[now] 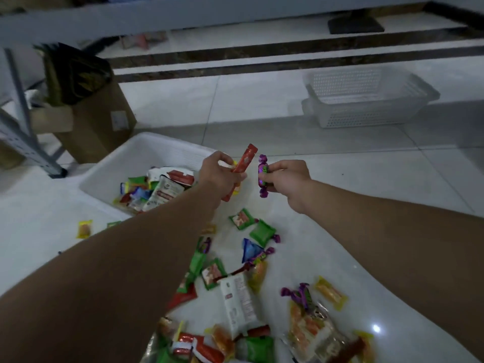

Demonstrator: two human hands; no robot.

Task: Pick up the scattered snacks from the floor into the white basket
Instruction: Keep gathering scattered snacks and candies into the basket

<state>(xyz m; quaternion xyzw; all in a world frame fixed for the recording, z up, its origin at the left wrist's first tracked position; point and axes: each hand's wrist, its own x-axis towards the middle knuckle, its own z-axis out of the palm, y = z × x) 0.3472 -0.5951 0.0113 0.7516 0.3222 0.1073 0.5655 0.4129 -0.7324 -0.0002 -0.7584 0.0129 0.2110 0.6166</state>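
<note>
**White basket**: a solid-walled tub on the tiled floor, with a heap of mixed packets already piled against its near side.

**Left hand**: fingers curled round a red stick packet, held at the basket's near right corner.

**Right hand**: pinches a purple twist-wrapped candy across its middle, just right of the basket. The two hands are close together but do not touch.

**Scattered snacks**: green pillow packs, a long white sachet, orange-yellow sachets and more purple twists lie on the floor in front of the basket, toward the person. One yellow sachet lies off the basket's near left corner.

**Handling** (a judgement): everything looks light, wrapped in thin glossy film that is probably slick and crinkly. Twists are best pinched at the body or a twisted end. Flat sachets lie flush on the tile and likely need lifting by a sealed edge. A gentle grip is wise, since the contents may crush.

**Also present**: stacked perforated baskets well beyond the basket to its right, and a cardboard box just behind it.
</note>
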